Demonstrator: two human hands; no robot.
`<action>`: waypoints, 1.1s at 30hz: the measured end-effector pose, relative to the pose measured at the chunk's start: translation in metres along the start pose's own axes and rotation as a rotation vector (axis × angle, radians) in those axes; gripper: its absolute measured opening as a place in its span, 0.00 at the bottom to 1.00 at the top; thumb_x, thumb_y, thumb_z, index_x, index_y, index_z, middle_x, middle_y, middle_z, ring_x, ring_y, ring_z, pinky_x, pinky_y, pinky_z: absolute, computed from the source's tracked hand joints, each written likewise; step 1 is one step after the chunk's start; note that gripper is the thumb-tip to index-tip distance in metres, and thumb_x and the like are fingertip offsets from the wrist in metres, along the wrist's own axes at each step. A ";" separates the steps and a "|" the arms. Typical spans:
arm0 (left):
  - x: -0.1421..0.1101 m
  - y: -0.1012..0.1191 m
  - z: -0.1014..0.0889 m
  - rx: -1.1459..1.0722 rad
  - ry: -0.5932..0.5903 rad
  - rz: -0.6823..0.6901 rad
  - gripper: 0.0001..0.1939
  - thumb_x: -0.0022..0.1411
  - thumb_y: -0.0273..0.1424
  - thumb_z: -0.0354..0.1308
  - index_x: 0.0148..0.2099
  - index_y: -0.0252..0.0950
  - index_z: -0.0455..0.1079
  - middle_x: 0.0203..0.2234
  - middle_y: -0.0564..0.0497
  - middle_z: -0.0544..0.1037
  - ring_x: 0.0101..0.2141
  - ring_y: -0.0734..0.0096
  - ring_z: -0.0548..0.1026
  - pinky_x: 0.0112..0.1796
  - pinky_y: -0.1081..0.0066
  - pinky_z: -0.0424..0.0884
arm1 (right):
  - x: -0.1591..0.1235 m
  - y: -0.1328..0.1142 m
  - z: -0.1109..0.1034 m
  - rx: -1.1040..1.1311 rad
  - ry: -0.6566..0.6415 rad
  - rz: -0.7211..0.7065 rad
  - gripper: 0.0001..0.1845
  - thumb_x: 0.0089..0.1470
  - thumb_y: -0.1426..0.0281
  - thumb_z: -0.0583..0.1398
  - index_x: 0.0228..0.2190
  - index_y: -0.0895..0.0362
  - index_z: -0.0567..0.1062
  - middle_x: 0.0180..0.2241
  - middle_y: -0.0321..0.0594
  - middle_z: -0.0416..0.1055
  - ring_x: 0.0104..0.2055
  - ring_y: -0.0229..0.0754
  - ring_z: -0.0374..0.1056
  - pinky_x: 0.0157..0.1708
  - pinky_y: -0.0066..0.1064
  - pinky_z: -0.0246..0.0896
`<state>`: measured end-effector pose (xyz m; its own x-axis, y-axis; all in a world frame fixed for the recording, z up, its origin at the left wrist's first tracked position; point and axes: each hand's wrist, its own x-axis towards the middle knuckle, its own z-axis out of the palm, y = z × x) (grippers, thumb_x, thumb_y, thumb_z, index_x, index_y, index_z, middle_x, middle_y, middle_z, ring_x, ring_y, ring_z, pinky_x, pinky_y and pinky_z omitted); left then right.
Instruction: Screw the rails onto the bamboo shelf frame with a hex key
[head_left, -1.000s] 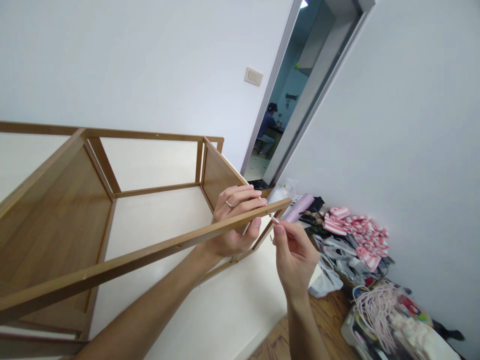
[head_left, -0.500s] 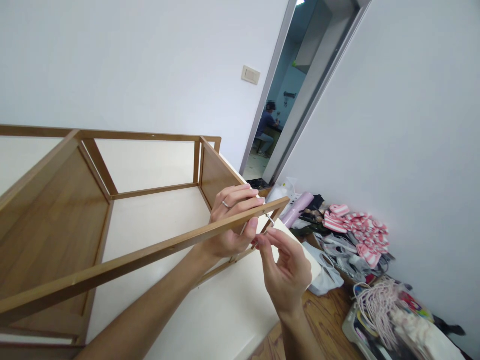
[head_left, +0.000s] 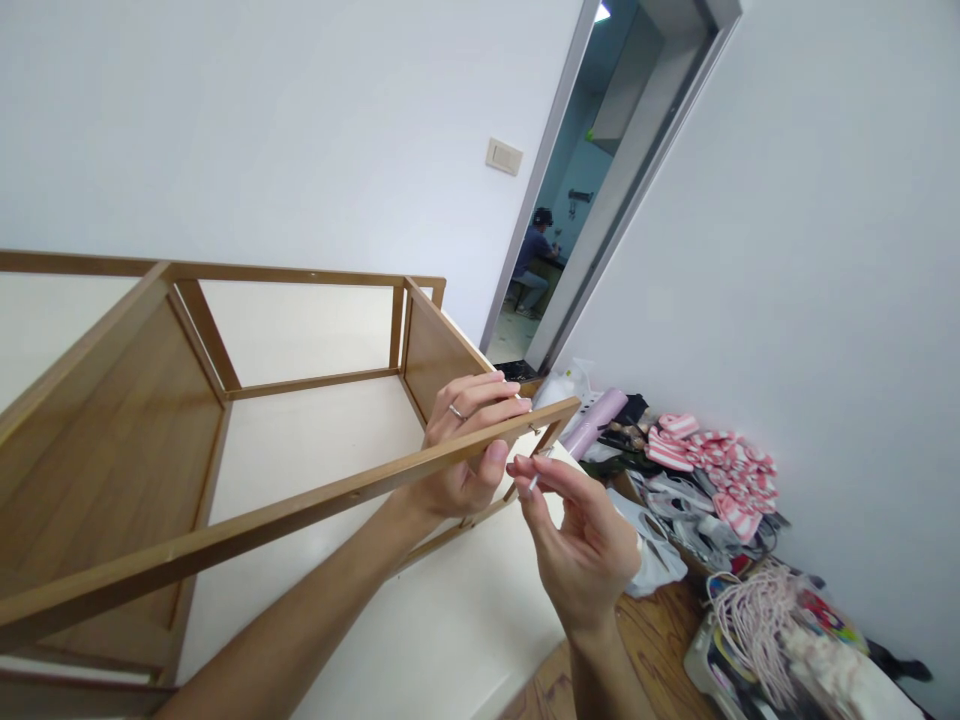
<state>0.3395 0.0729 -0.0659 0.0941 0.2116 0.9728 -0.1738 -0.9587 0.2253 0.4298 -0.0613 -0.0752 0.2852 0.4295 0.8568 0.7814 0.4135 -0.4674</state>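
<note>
A wooden shelf frame (head_left: 187,400) lies on its side across a white surface (head_left: 420,630). My left hand (head_left: 465,440) is closed around the near wooden rail (head_left: 300,510) close to its right end, a ring on one finger. My right hand (head_left: 577,530) sits just below that rail end and pinches a small thin metal tool (head_left: 536,478) between thumb and fingertips. The tool's upper end points at the corner joint (head_left: 544,425) where the rail meets the side panel.
A pile of striped pink and white cloth, bags and cords (head_left: 705,480) covers the floor along the right wall. A lilac roll (head_left: 592,420) lies beside it. An open doorway (head_left: 570,230) behind shows a seated person (head_left: 534,255) in another room. Wood floor (head_left: 660,640) shows at lower right.
My right hand has dropped and shifted left from the rail end, turning the small tool in its fingers. The left hand keeps its hold on the rail.
</note>
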 end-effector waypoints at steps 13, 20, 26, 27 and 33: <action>0.001 0.001 0.005 0.093 0.017 -0.016 0.14 0.66 0.35 0.64 0.53 0.42 0.71 0.47 0.46 0.80 0.55 0.55 0.77 0.58 0.53 0.74 | 0.017 0.006 -0.011 -0.082 0.147 -0.105 0.11 0.61 0.76 0.65 0.43 0.50 0.80 0.34 0.37 0.82 0.32 0.40 0.78 0.33 0.34 0.78; 0.002 0.004 0.007 0.109 0.035 -0.036 0.11 0.67 0.31 0.63 0.51 0.42 0.71 0.46 0.48 0.80 0.53 0.58 0.78 0.57 0.53 0.75 | 0.020 0.005 -0.015 -0.044 0.150 0.058 0.01 0.64 0.72 0.65 0.38 0.54 0.77 0.27 0.33 0.77 0.23 0.36 0.73 0.23 0.26 0.72; 0.002 0.004 0.006 0.086 0.023 -0.028 0.13 0.66 0.30 0.64 0.52 0.41 0.71 0.47 0.46 0.80 0.54 0.56 0.77 0.58 0.52 0.73 | 0.026 0.006 -0.015 -0.094 0.166 0.049 0.01 0.64 0.71 0.65 0.39 0.53 0.76 0.27 0.31 0.76 0.24 0.35 0.73 0.27 0.26 0.73; 0.001 0.004 0.006 0.088 0.025 -0.027 0.13 0.66 0.31 0.64 0.52 0.41 0.71 0.47 0.46 0.80 0.54 0.56 0.77 0.58 0.52 0.73 | 0.027 0.006 -0.015 -0.105 0.166 0.042 0.02 0.64 0.71 0.65 0.39 0.53 0.76 0.27 0.31 0.76 0.24 0.35 0.73 0.28 0.27 0.73; 0.002 0.004 0.006 0.084 0.029 -0.028 0.13 0.66 0.32 0.63 0.52 0.42 0.71 0.47 0.47 0.80 0.54 0.56 0.78 0.58 0.52 0.73 | 0.034 0.004 -0.012 -0.095 0.137 0.046 0.01 0.65 0.69 0.64 0.39 0.53 0.76 0.27 0.32 0.76 0.23 0.35 0.73 0.26 0.27 0.73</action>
<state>0.3449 0.0686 -0.0637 0.0691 0.2425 0.9677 -0.0885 -0.9647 0.2481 0.4490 -0.0545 -0.0455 0.3901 0.3299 0.8596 0.8128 0.3153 -0.4898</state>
